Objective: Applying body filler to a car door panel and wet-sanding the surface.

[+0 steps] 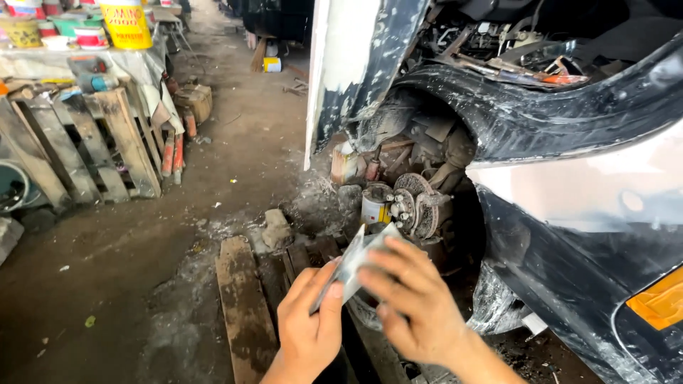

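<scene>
Both hands are low in the middle of the view, close together. The left hand pinches the lower edge of a grey folded sheet, maybe sandpaper, between thumb and fingers. The right hand lies over the other side of the sheet with its fingers bent on it, so the sheet sits between the two hands and sticks up above them.

Just past the hands is a bare wheel hub with bolts, inside the wheel arch of a dark car whose paint is rubbed and patchy. A small white can stands just left of the hub. Under the hands lie old wooden planks on the dirty floor. Far off to the left of the hands, wooden pallets lean against a worktop with a yellow bucket and paint tubs on it
</scene>
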